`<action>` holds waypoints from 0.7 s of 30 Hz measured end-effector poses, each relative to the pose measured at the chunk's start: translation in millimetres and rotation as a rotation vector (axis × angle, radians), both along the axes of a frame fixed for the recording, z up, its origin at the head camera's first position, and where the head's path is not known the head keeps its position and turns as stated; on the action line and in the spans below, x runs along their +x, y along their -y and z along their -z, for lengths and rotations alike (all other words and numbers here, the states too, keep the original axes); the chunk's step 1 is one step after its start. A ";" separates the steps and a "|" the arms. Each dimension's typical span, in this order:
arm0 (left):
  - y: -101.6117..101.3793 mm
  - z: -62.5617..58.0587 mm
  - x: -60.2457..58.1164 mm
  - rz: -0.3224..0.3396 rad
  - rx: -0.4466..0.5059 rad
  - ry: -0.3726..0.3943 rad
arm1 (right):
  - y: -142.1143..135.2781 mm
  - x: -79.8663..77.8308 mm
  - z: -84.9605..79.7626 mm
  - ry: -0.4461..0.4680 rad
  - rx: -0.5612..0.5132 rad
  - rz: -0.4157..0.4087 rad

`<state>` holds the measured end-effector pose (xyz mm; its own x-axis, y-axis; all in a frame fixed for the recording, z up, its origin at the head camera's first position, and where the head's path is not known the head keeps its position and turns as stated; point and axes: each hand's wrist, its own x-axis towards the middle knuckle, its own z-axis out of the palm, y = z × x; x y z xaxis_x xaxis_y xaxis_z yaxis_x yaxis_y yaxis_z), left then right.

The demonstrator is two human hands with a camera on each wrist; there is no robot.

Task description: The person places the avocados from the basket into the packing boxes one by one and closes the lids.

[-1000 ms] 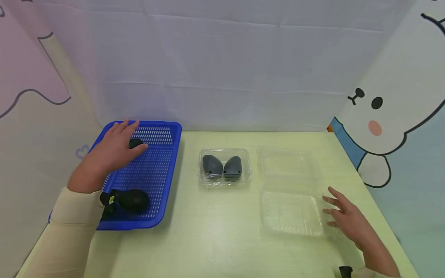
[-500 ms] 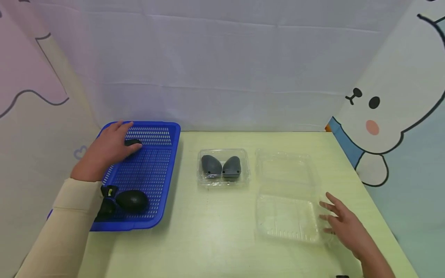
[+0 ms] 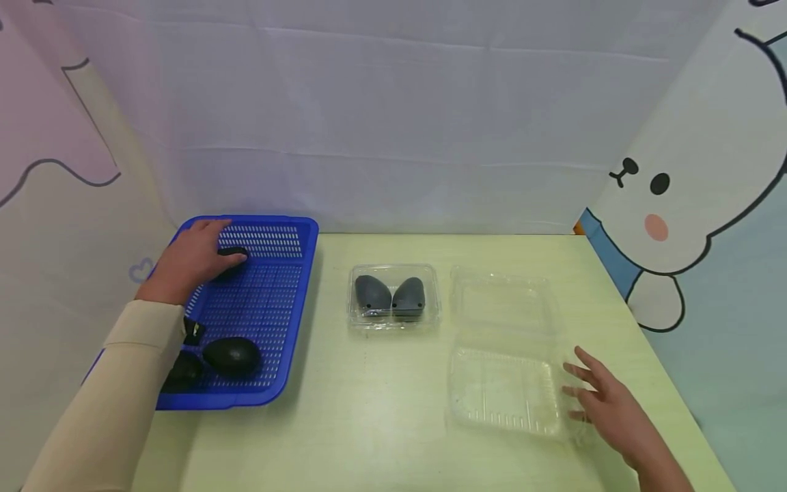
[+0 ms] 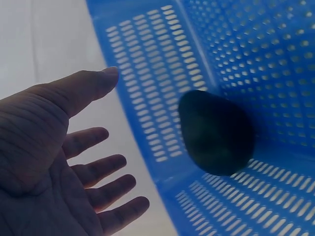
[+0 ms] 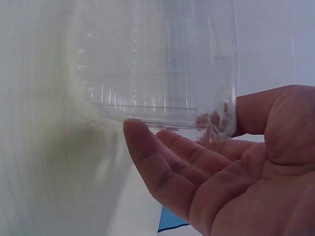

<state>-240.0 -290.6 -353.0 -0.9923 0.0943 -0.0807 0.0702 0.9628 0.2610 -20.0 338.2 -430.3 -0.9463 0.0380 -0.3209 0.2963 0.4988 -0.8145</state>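
Observation:
A blue perforated basket (image 3: pixel 277 220) stands at the table's left. My left hand (image 3: pixel 193 256) reaches into its far left corner and covers most of a dark avocado (image 3: pixel 232 252). In the left wrist view that hand (image 4: pixel 74 162) is spread open, a small gap away from the avocado (image 4: pixel 216 132) lying against the basket wall (image 4: pixel 147 73). My right hand (image 3: pixel 605 400) rests with straight fingers against the right edge of an open clear clamshell box (image 3: pixel 501 389). In the right wrist view the fingers (image 5: pixel 162 162) lie under the box's rim (image 5: pixel 162 113).
A second avocado (image 3: pixel 232 355) lies at the basket's near end, beside a dark shape (image 3: pixel 183 369) half hidden by my sleeve. A closed clear box (image 3: pixel 393 295) holding two dark avocados sits mid-table. White and printed screens wall in the yellow-green table (image 3: pixel 381 424).
My left hand has slid farther into the basket's far left corner and lowered over the avocado. The right hand and the clamshell box have shifted slightly left.

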 end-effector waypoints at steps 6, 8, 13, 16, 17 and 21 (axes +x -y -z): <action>9.2 14.9 -7.1 -0.016 0.022 0.004 | 1.6 3.1 0.1 0.009 -0.017 0.004; 11.7 20.8 -9.2 -0.026 0.033 0.009 | 2.2 4.1 -0.2 0.013 -0.023 0.007; 16.7 34.0 -14.1 -0.033 0.061 0.032 | 4.2 7.6 -0.9 0.025 -0.038 0.015; 19.0 40.1 -16.7 -0.031 0.065 0.041 | 5.6 10.0 -0.6 0.033 -0.041 0.019; 19.9 41.9 -17.8 -0.030 0.063 0.041 | 6.1 10.8 -0.5 0.035 -0.042 0.022; 22.3 47.1 -20.3 -0.026 0.054 0.040 | 7.6 13.4 0.2 0.034 -0.045 0.025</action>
<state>-260.3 -312.8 -400.0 -0.9905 0.0740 -0.1163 0.0340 0.9486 0.3146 -6.6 330.7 -430.5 -0.9338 0.0463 -0.3549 0.3361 0.4543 -0.8250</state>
